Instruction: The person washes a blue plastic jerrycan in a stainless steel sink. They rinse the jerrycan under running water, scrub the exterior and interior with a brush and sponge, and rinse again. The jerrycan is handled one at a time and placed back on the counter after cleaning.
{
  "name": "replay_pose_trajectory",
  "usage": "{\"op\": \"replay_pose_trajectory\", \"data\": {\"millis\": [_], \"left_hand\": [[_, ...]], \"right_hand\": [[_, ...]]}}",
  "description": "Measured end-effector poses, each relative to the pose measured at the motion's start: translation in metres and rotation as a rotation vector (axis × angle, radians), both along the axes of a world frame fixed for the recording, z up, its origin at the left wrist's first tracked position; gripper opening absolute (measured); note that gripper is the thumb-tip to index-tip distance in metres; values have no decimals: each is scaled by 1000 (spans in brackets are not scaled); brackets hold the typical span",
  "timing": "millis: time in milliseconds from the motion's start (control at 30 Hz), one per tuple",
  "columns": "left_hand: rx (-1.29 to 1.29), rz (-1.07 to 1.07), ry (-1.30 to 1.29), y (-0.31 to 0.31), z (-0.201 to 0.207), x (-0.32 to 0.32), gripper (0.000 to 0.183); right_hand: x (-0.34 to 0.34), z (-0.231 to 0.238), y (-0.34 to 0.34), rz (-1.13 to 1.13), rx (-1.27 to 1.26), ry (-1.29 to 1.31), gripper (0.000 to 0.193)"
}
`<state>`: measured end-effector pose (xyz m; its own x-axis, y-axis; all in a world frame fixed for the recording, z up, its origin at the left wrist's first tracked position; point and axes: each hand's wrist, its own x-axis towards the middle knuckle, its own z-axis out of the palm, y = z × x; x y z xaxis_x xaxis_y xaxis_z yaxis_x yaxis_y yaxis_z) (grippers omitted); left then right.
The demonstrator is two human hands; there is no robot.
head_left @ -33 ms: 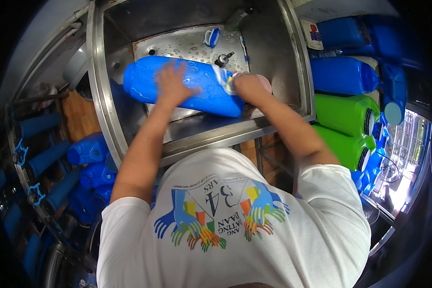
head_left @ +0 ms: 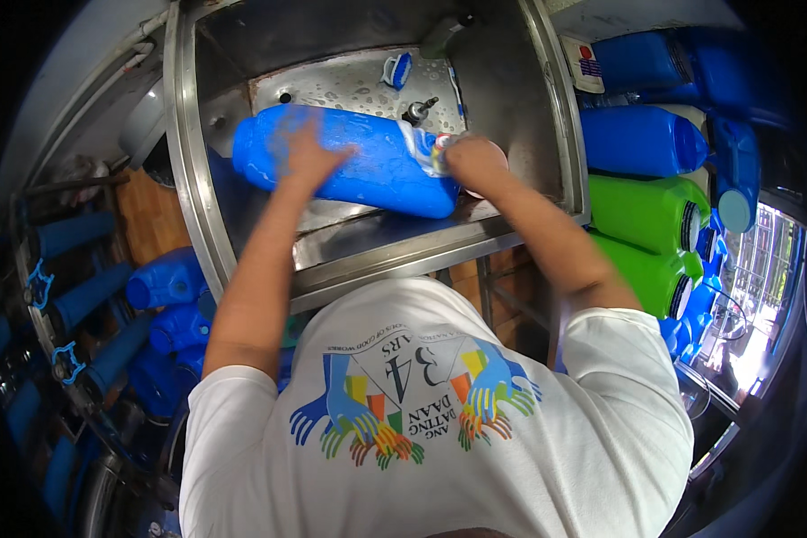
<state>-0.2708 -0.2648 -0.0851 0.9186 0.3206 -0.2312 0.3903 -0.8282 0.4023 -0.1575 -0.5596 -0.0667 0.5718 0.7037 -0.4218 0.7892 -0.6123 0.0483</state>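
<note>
A blue plastic container lies on its side, slightly tilted, across the steel sink at the upper centre of the frame. The left hand, blurred, rests spread on its left part without gripping. The right hand is curled by the other end, its fingers closed on a crumpled white-and-coloured piece; whether cloth or film is unclear. The container looks wet and smooth, so it is probably slippery; its walls seem stiff and not fragile, its bulk awkward rather than heavy if empty. A palm on each end would likely hold best.
</note>
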Motion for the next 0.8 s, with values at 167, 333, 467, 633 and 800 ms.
{"op": "replay_pose_trajectory", "data": {"millis": [167,333,467,633,800], "left_hand": [[-342,429,80,118,-34,-2,90],[-1064,393,94,123,-26,-30,51],[-1167,424,-71,80,-15,-64,51],[-925,431,-117,65,-15,-82,58],[-1176,654,-188,48,4,-75,55]], "right_hand": [[-8,-8,-5,-228,156,177,23],[0,-48,8,-669,342,42,30],[27,-57,20,-1169,561,379,34],[-10,-54,58,-693,872,-140,27],[-40,-9,68,-167,940,-534,41]]}}
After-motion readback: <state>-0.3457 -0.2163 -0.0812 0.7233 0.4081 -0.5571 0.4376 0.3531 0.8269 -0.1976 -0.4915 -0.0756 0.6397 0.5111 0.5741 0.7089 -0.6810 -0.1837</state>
